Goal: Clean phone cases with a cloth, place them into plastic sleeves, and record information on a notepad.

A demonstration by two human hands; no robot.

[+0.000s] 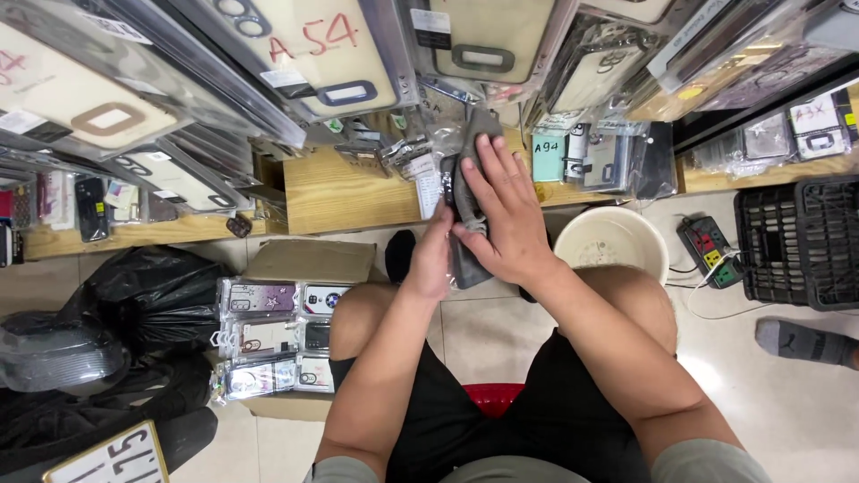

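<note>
**Both hands closing on a grey packet at the shelf edge**

Nearest the camera, the person is sitting on a red stool point(493, 396), knees apart, forearms reaching forward over the tiled floor. The right hand point(504, 215) is lying flat across a grey packet point(465, 192), fingers spread and pressing down on it, while the left hand point(436, 253) is curling in against the packet's lower left edge and gripping it from the side. The packet is sitting between the two hands, just in front of the wooden shelf point(335, 192), with its long axis running near to far, its far end pointing up towards the hanging phone cases point(313, 54).

By the look of it, the hands are steadying or wiping the packet; the next move would call for a firm pinch on one end before lifting it free of the clutter around it.

To the left, a cardboard box point(309, 261) is holding more packaged cases point(273, 335) beside black bags point(148, 295). To the right, a pale bucket point(612, 243), a power strip point(709, 250) and a black crate point(796, 241) are standing on the floor.
</note>
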